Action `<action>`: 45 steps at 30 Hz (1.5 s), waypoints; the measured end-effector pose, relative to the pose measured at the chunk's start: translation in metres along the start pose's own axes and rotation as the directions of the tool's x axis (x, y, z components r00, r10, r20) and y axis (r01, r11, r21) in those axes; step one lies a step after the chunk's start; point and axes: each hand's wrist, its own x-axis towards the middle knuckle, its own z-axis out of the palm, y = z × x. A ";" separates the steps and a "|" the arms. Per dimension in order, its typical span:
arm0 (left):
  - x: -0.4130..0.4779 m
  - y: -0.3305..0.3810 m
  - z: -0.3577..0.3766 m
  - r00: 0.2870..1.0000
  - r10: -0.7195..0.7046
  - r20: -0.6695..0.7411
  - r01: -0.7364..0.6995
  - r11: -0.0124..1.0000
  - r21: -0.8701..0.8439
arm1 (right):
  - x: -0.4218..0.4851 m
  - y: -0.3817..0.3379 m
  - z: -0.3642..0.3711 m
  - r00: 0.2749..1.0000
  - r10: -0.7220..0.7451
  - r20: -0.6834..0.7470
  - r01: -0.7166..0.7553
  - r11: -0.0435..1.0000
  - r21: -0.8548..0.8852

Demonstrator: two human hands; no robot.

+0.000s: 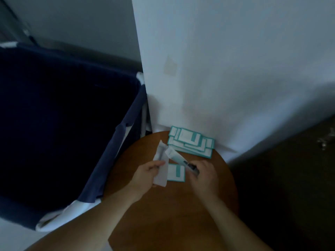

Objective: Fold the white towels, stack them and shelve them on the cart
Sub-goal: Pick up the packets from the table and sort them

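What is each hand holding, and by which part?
Left hand pinches a white paper sleeve near its middle; right hand grips a slim white-and-teal tube at its dark end.

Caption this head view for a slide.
Left hand holds a white wrapper, right hand grips a tube, over a round wooden table.

- One left hand (145, 173), one right hand (204, 175).
- One white wrapper (161, 167) in the left fingers.
- One tube (176, 156) in the right fingers.
- One flat packet (176, 172) between the fingers.
- One packet pile (190, 141) beyond the fingertips.
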 end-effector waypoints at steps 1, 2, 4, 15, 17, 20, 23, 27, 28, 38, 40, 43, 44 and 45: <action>-0.009 0.008 -0.002 0.999 0.027 -0.017 -0.027 0.999 0.024 | -0.003 -0.008 -0.011 0.999 -0.041 -0.015 0.041 0.999 0.009; -0.019 0.017 -0.005 0.997 0.068 -0.033 -0.066 0.996 0.058 | -0.006 -0.019 -0.025 0.996 -0.086 -0.017 0.086 0.996 0.030; -0.040 0.036 -0.013 0.989 0.149 -0.013 -0.147 0.983 0.108 | -0.015 -0.039 -0.051 0.980 -0.198 0.016 0.197 0.979 0.051; -0.145 0.034 -0.034 0.809 0.301 0.504 -0.434 0.885 0.170 | -0.105 -0.108 -0.136 0.930 -0.357 -0.085 0.339 0.925 -0.174; -0.160 0.029 -0.027 0.790 0.350 0.503 -0.470 0.873 0.132 | -0.127 -0.114 -0.144 0.958 -0.225 -0.178 0.208 0.972 -0.110; -0.180 0.026 -0.011 0.779 0.428 0.459 -0.519 0.851 0.086 | -0.159 -0.130 -0.160 0.933 0.287 -0.216 -0.202 0.916 0.346; -0.201 0.026 0.013 0.751 0.470 0.464 -0.536 0.844 0.014 | -0.187 -0.141 -0.178 0.861 0.504 -0.074 -0.303 0.624 0.721; -0.238 0.032 0.046 0.683 0.527 0.506 -0.607 0.795 -0.008 | -0.222 -0.149 -0.206 0.887 0.437 -0.150 -0.217 0.680 0.700; -0.248 0.034 0.054 0.653 0.545 0.526 -0.642 0.767 0.001 | -0.229 -0.148 -0.214 0.882 0.437 -0.176 -0.209 0.698 0.685; -0.345 0.033 0.163 0.493 0.542 0.681 -0.730 0.683 -0.015 | -0.325 -0.064 -0.323 0.703 0.603 -0.378 -0.120 0.625 0.771; -0.374 0.032 0.197 0.444 0.552 0.705 -0.748 0.662 -0.047 | -0.353 -0.037 -0.347 0.702 0.590 -0.400 -0.119 0.651 0.750; -0.408 0.023 0.257 0.406 0.500 0.765 -0.688 0.718 -0.104 | -0.399 0.001 -0.384 0.680 0.595 -0.428 -0.089 0.647 0.758; -0.418 0.019 0.276 0.418 0.467 0.779 -0.664 0.742 -0.088 | -0.414 0.014 -0.396 0.663 0.607 -0.438 -0.073 0.634 0.770; -0.427 0.012 0.295 0.430 0.434 0.792 -0.630 0.772 -0.081 | -0.429 0.026 -0.407 0.645 0.621 -0.446 -0.062 0.624 0.779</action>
